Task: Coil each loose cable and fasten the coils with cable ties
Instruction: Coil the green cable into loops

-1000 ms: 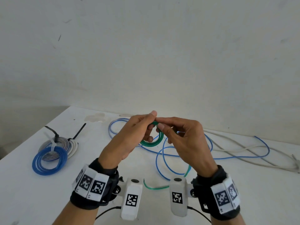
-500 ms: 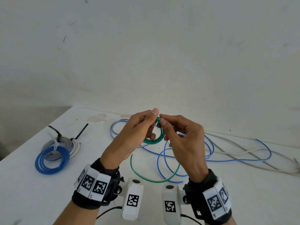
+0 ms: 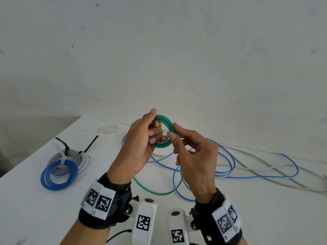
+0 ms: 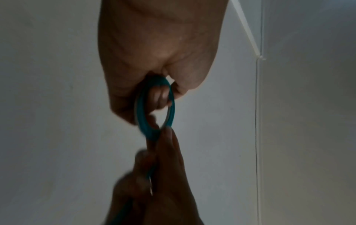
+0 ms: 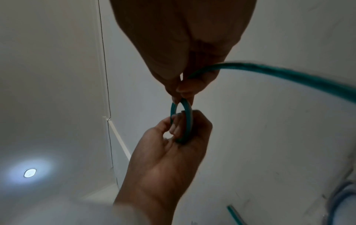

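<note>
The fingers point(image 3: 155, 133) of the left hand point(image 3: 136, 149) curl round the left side of a small green coil point(image 3: 165, 131), thumb above and fingertips poking through its middle. The right hand point(image 3: 194, 161) pinches the coil's right edge between thumb and forefinger, its other fingers loosely bent. The coil is held upright in the air above the surface point(image 3: 35, 200), between the two hands. From it the loose green cable point(image 3: 155, 193) drops behind the right hand and curves across the surface near the wrists. Under and to the right of the hands lie a loose blue cable point(image 3: 256, 177) and a loose grey cable point(image 3: 265, 163). Far left on the surface sit a tied blue coil point(image 3: 59, 175) and, touching it, a tied grey coil point(image 3: 70, 156) with black cable ties point(image 3: 66, 146).
</note>
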`<state>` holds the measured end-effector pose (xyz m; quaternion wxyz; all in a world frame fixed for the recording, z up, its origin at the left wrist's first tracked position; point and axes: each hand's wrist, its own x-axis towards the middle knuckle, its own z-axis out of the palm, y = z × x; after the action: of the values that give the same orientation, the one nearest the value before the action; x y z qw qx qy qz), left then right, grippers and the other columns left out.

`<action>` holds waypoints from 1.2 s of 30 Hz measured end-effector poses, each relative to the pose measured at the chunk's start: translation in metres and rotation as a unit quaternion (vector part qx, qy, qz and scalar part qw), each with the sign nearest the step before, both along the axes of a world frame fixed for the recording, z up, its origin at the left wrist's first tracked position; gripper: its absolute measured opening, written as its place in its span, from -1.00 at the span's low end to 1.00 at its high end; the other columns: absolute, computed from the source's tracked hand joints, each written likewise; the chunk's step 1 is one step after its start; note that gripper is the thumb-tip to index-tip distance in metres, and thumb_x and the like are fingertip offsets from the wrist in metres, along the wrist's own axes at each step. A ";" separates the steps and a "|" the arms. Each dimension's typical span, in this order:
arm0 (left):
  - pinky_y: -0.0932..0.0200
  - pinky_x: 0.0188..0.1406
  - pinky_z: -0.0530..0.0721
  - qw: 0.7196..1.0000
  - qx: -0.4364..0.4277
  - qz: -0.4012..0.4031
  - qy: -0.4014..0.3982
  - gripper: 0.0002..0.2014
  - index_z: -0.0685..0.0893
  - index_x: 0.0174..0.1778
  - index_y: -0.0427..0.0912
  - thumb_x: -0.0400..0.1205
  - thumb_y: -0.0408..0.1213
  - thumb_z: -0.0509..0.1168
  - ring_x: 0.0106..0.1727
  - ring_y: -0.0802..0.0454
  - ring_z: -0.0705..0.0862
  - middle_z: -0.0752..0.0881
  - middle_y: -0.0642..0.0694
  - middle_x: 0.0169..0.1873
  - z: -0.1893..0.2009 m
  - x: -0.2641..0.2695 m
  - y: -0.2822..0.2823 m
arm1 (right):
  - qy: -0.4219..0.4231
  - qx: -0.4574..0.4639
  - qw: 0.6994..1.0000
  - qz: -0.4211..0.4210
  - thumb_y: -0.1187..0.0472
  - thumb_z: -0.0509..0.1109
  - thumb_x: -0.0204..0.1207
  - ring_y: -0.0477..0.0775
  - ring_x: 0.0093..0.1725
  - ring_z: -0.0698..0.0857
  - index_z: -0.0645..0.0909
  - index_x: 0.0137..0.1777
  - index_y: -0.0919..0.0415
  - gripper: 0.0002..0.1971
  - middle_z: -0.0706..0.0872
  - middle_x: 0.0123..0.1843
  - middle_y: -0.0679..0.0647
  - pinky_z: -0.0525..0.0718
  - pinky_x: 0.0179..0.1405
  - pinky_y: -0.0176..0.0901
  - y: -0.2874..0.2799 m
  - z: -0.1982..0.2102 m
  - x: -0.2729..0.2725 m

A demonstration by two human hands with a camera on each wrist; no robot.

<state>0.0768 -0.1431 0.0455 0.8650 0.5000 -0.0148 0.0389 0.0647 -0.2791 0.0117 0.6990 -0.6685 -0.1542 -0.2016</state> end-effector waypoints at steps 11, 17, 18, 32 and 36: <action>0.04 -0.09 0.75 0.939 0.315 -0.139 -0.004 -0.51 0.59 -0.30 -0.29 0.83 -0.04 0.08 -0.55 -0.05 0.49 0.46 -0.10 -0.55 -0.004 -0.004 0.017 | -0.026 -0.207 0.976 0.064 0.26 0.55 0.58 -0.13 -0.29 0.58 0.86 0.09 -0.06 -0.80 0.83 -0.17 -0.25 0.43 -0.34 -0.43 -0.035 0.009 0.012; 0.04 0.02 0.81 0.941 0.315 -0.120 0.008 -0.46 0.70 0.03 -0.47 0.83 -0.01 0.08 -0.55 0.12 0.41 0.42 0.08 -0.54 -0.009 -0.001 0.011 | -0.041 -0.229 0.971 0.052 0.25 0.52 0.61 -0.12 -0.21 0.66 0.85 0.13 -0.08 -0.78 0.84 -0.10 -0.32 0.46 -0.25 -0.45 -0.032 0.007 0.012; 0.03 0.00 0.81 0.949 0.298 -0.103 0.009 -0.49 0.73 -0.01 -0.41 0.83 -0.02 0.09 -0.53 0.14 0.41 0.41 0.08 -0.52 -0.009 0.000 0.009 | -0.043 -0.219 0.974 0.044 0.23 0.52 0.61 -0.12 -0.19 0.69 0.84 0.15 -0.08 -0.79 0.84 -0.09 -0.30 0.49 -0.26 -0.44 -0.030 0.007 0.012; 0.18 -0.27 0.58 0.999 -0.032 -0.034 0.015 -0.56 0.47 -0.32 -0.16 0.85 -0.07 0.01 -0.53 0.08 0.10 0.15 -0.01 -0.53 -0.002 0.003 0.004 | 0.014 -0.024 1.000 -0.006 0.15 0.58 0.53 -0.07 -0.37 0.64 0.82 0.19 -0.02 -0.76 0.84 -0.25 -0.12 0.61 -0.47 -0.25 -0.001 -0.002 0.003; 0.10 -0.34 0.40 0.993 0.044 -0.104 0.040 -0.49 0.53 -0.34 -0.24 0.79 0.03 0.00 -0.57 0.00 0.32 0.31 -0.05 -0.59 -0.002 0.003 0.007 | -0.002 -0.104 0.995 0.003 0.19 0.56 0.58 0.13 -0.12 0.75 0.81 0.13 -0.16 -0.78 0.87 -0.16 -0.16 0.70 -0.23 -0.12 -0.022 0.005 0.011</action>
<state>0.0798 -0.1356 0.0435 0.8416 0.5342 -0.0340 -0.0719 0.0761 -0.3006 0.0168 0.6262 -0.7366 -0.1773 -0.1841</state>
